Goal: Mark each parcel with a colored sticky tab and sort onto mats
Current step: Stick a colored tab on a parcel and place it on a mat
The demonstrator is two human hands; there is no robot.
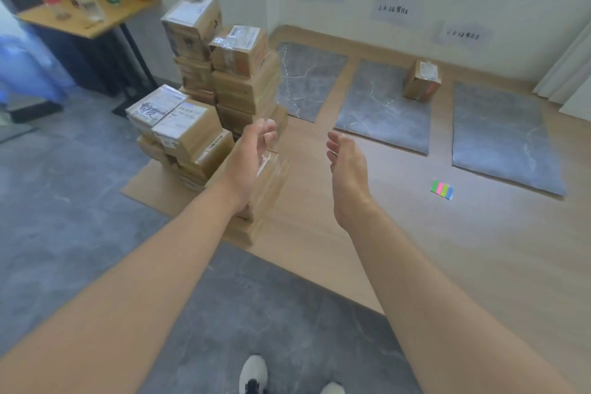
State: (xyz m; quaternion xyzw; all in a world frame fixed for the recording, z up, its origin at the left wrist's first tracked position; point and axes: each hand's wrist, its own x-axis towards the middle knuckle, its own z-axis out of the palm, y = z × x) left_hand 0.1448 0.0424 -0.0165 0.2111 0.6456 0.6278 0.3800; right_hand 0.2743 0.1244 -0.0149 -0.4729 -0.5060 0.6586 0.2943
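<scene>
White shoes mark the lower edge of the floor in the head view. Left hand and right hand reach out spread, holding nothing, the left partly hiding the nearest parcel. Sticky tabs lie beside the right mat, and one sorted parcel sits at the far corner of the middle mat. Risk: pulling a low box could topple the uneven stack. Wall labels are blurred, and whether the sorted parcel carries a tab cannot be told.

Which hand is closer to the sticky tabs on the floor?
Right. The right hand hovers left of the sticky tabs; the left hand is farther left, by the parcels.
</scene>
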